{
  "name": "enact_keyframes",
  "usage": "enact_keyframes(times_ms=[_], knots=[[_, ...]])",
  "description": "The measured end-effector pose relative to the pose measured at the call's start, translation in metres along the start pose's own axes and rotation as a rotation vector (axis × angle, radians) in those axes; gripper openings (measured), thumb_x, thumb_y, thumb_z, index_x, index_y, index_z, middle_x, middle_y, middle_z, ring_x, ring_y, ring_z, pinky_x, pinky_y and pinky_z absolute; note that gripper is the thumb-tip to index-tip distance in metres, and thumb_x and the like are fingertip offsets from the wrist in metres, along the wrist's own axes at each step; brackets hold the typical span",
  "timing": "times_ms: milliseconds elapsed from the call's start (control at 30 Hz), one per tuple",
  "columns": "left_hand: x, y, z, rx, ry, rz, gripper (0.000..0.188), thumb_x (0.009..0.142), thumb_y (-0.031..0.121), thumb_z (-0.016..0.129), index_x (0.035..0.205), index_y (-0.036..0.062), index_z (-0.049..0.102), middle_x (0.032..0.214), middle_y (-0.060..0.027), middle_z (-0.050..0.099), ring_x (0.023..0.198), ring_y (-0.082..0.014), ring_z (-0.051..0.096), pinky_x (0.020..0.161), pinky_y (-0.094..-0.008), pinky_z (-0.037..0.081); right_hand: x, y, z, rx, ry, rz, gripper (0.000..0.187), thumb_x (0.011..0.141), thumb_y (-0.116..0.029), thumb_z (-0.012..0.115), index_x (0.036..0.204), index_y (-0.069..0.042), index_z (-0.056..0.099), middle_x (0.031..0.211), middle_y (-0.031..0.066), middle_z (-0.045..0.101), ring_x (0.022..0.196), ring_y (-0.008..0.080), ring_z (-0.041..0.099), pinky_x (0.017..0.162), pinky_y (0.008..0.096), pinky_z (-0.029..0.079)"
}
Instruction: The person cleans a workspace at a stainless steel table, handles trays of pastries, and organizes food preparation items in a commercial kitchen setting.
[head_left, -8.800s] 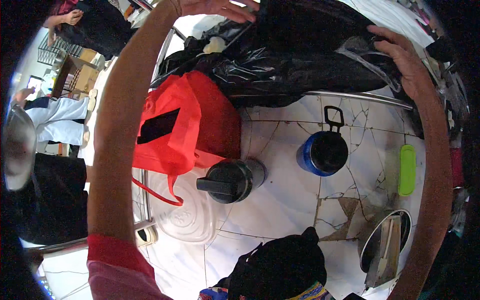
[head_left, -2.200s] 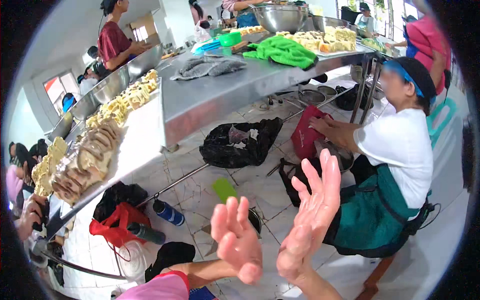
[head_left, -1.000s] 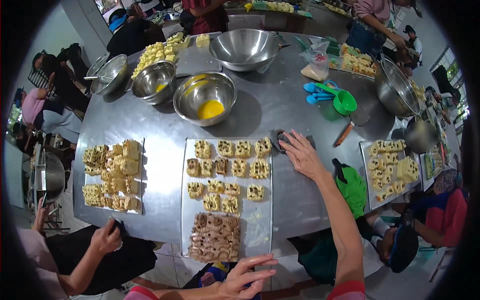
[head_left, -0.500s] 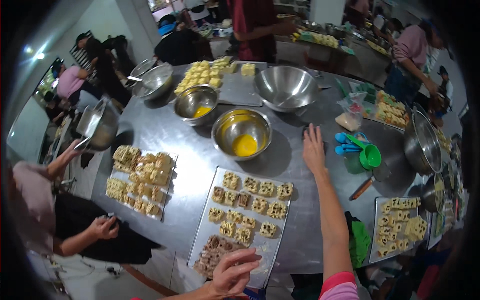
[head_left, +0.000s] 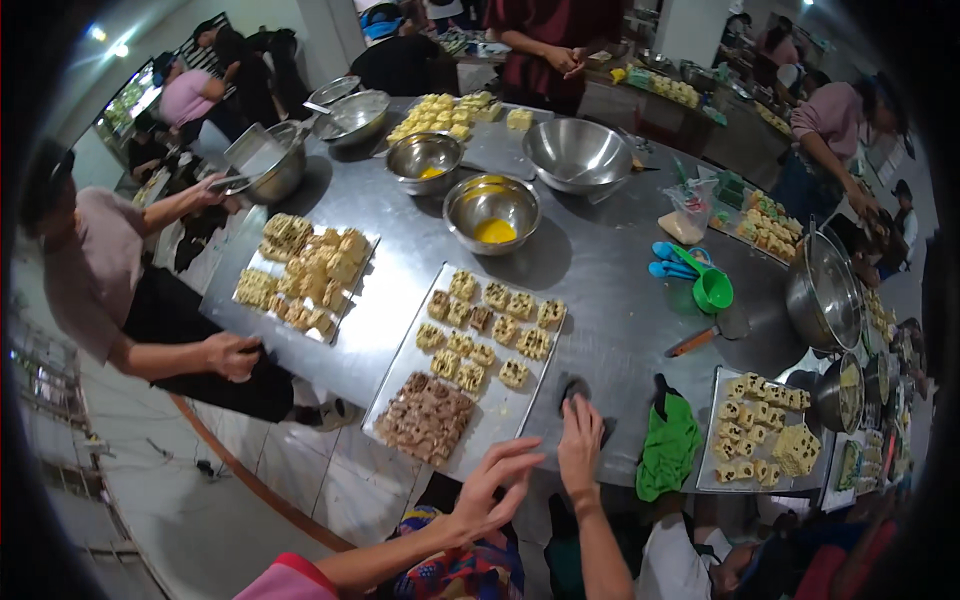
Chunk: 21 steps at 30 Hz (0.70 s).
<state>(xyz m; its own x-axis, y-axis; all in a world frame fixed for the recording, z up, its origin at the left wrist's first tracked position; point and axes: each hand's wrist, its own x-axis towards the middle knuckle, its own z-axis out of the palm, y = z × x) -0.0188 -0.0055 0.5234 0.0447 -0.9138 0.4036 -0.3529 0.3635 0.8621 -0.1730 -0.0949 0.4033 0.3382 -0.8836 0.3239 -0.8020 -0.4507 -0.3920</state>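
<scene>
My left hand (head_left: 497, 492) hovers by the near edge of a metal tray (head_left: 487, 440), fingers apart and nothing in them. Rows of small square cakes with dark specks (head_left: 505, 330) lie on that tray, and beside them is an uncut brown textured slab (head_left: 425, 417). Just right of the tray, my right hand (head_left: 580, 447) is at the table's near edge with its fingers together over a small dark object (head_left: 573, 388). That object shows past the fingertips and beside the hand; its kind cannot be made out.
Steel bowls with yellow liquid (head_left: 493, 215) stand beyond the tray. A green cloth (head_left: 669, 445), a green scoop (head_left: 713, 291), a wooden-handled scraper (head_left: 692, 342) and another cake tray (head_left: 720, 470) lie to the right. A co-worker (head_left: 110, 270) stands at the left, near a tray of cakes (head_left: 345, 315).
My right hand has come back from the middle of the table to its near edge, with the dark object under it. My left hand has shifted right, off the brown slab. The view has tilted.
</scene>
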Motion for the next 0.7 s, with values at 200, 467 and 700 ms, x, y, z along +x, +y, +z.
enact_keyframes(times_ms=[200,467,700], knots=[[-0.05,-0.007,0.031,-0.207,-0.133,-0.323,0.032,0.091,0.01,0.046,0.123,0.0043,0.047,0.128,-0.0155,0.041,0.113,-0.0247,0.047,0.091,-0.0311,0.04,-0.103,-0.039,-0.019,0.481,0.047,0.134,0.025,0.085,-0.002,0.051,0.109,0.002,0.058,0.11,0.0125,0.057,0.095,0.0289,0.055,0.084,0.0364,0.044],[-0.098,-0.028,0.082,-0.501,-0.149,-0.693,0.052,0.094,0.024,0.048,0.134,-0.0028,0.029,0.128,-0.0149,0.037,0.124,-0.0223,0.032,0.103,-0.0303,0.024,-0.118,-0.08,-0.069,1.874,0.122,0.931,0.044,0.095,-0.036,0.04,0.126,-0.004,0.043,0.121,0.0073,0.046,0.108,0.0179,0.048,0.093,0.0324,0.038],[-0.102,-0.026,0.088,-0.31,-0.207,-0.718,0.02,0.095,0.015,0.042,0.106,-0.0007,0.049,0.094,-0.0111,0.054,0.084,-0.0186,0.053,0.075,-0.0255,0.042,-0.146,-0.075,-0.086,0.901,0.027,0.715,0.038,0.088,-0.021,0.057,0.115,0.002,0.045,0.109,0.0135,0.051,0.098,0.0177,0.049,0.084,0.0305,0.04]])
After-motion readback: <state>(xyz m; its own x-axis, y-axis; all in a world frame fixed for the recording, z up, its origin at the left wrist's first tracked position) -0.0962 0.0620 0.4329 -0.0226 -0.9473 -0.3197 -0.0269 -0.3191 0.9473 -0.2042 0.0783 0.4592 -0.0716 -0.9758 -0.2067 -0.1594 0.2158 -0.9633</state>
